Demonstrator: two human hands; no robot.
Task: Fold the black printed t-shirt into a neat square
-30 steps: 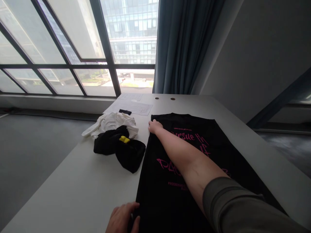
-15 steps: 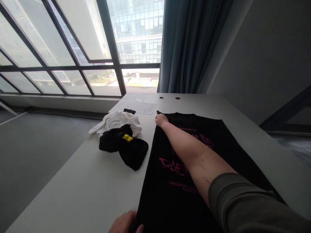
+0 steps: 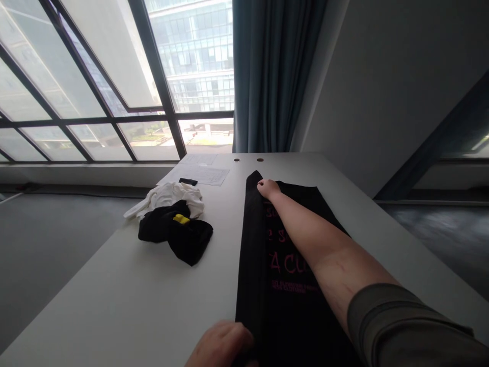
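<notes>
A black T-shirt (image 3: pixel 290 316) with pink lettering lies on the white table in front of me, and a strip along its left side is turned over toward the middle. Reaching across it from the right, my right hand (image 3: pixel 269 188) pinches the turned-over edge near the far end. At the near end my left hand (image 3: pixel 223 344) is closed on the same left side of the cloth, its fingertips partly hidden. My right forearm covers part of the lettering.
Left of the T-shirt, a crumpled white cloth (image 3: pixel 170 196) lies behind a bunched black cloth (image 3: pixel 191 242) with a yellow patch (image 3: pixel 181 219). A small dark flat object (image 3: pixel 188 181) and paper sheets (image 3: pixel 212 176) are farther back. Windows and a blue curtain (image 3: pixel 267 76) stand beyond the table (image 3: pixel 153 300).
Both hands have moved the T-shirt's left edge rightward, folding a strip over part of the lettering. The view has turned slightly right, and the left hand is raised a little.
</notes>
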